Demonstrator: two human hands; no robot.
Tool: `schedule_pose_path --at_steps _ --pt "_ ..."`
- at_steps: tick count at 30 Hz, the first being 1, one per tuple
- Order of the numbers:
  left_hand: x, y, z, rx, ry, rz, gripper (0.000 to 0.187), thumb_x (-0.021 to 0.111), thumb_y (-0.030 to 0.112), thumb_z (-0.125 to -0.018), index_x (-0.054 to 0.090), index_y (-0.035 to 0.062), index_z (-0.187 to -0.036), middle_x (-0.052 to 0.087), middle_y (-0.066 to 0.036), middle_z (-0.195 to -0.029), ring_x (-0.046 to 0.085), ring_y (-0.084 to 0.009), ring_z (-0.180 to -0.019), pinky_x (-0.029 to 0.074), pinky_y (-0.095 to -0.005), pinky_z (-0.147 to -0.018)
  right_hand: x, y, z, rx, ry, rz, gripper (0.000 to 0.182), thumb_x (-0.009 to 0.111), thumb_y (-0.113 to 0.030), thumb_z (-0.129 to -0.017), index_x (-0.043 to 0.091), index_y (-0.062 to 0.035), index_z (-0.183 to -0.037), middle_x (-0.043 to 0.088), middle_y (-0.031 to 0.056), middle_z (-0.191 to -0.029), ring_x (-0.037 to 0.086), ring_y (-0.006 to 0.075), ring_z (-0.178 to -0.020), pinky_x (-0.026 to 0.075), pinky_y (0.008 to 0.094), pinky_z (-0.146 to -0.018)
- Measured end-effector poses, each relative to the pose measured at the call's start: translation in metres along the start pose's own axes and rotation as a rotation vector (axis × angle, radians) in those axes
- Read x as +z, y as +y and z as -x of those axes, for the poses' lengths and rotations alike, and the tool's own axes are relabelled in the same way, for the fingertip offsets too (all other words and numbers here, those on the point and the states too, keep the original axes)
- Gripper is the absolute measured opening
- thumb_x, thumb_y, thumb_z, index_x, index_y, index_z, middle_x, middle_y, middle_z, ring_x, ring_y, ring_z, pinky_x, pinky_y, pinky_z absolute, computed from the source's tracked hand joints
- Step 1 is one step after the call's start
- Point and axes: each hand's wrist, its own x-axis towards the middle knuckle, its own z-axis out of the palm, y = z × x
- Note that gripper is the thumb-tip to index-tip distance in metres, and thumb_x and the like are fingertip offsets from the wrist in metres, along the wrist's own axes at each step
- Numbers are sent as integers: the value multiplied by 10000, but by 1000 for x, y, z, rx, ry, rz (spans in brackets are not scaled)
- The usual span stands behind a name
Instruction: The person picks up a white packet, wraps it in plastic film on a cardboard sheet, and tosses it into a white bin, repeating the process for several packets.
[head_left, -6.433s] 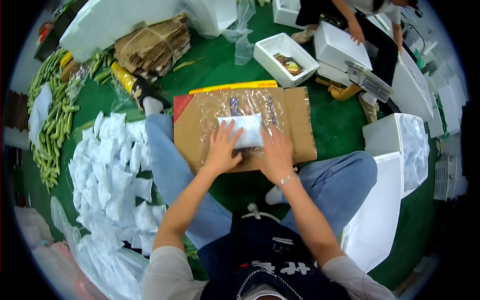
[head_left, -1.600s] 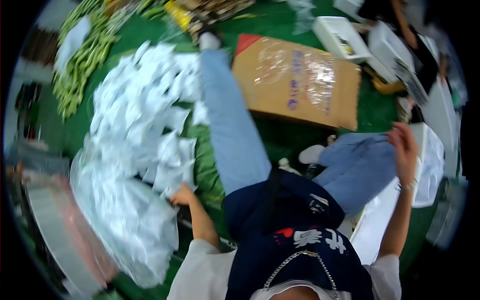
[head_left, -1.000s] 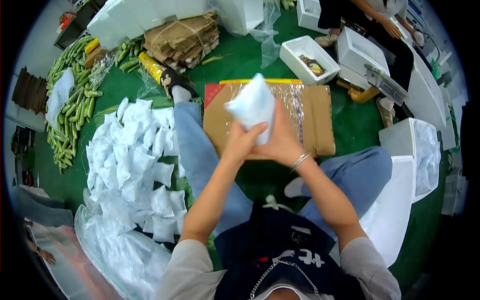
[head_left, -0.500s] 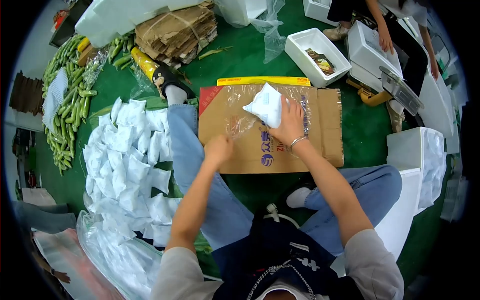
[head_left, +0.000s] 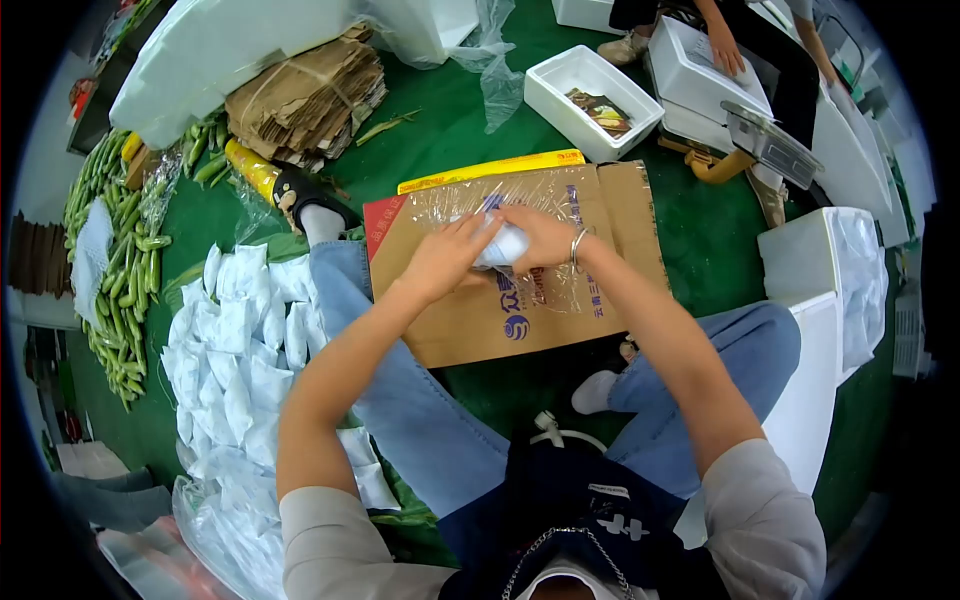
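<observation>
A white, pillow-shaped ice pack (head_left: 505,246) lies over the flat cardboard carton (head_left: 450,325) in front of me, gripped between my two hands. My left hand (head_left: 447,257) is closed around its left side, fingers meeting those of the other hand at the top. From the right, my right hand (head_left: 540,240), with a bangle at the wrist, wraps over the pack and hides part of it. Clear plastic film (head_left: 560,200) is spread on the carton beneath and around both hands. Beside my left leg is a heap of similar white packs (head_left: 235,350).
Green vegetables (head_left: 125,270) are piled at far left, near stacked flattened cardboard (head_left: 310,95). A white foam box (head_left: 540,85) holding printed packets stands ahead. At upper right, another person's hand (head_left: 725,48) rests at a foam box near a scale (head_left: 770,140). Foam boxes (head_left: 795,260) stand at right.
My left hand has moved right and up from the film's edge onto the ice pack, which my right hand alone held before. The pack has come lower and closer to the carton. The view has shifted.
</observation>
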Motion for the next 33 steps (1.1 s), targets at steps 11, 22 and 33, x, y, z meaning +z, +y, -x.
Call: schedule_pose_path --at_steps 11,22,33 --pt "-22 0 -20 -45 -131 19 602 776 272 -712 534 145 -1249 670 -153 -956 663 -331 -802 537 -417 -674 50 -13 135 391 908 360 174 636 -145 -814 686 -43 -946 657 113 -859 623 286 -852 493 368 -752" --pt "-26 52 9 -566 -369 516 356 573 373 -897 712 60 -994 694 -167 -848 666 -264 -757 506 -371 -679 13 -108 110 17 167 351 439 652 -128 -744 548 26 -1142 571 261 -1149 575 376 -1008 474 405 -872" --pt "-4 38 -11 -436 -879 336 479 522 444 -890 610 7 -1065 650 -190 -1022 626 -330 -918 481 -431 -823 28 -74 116 24 -177 246 925 794 -328 -599 385 104 -1308 445 258 -1334 417 379 -1259 342 402 -1080"
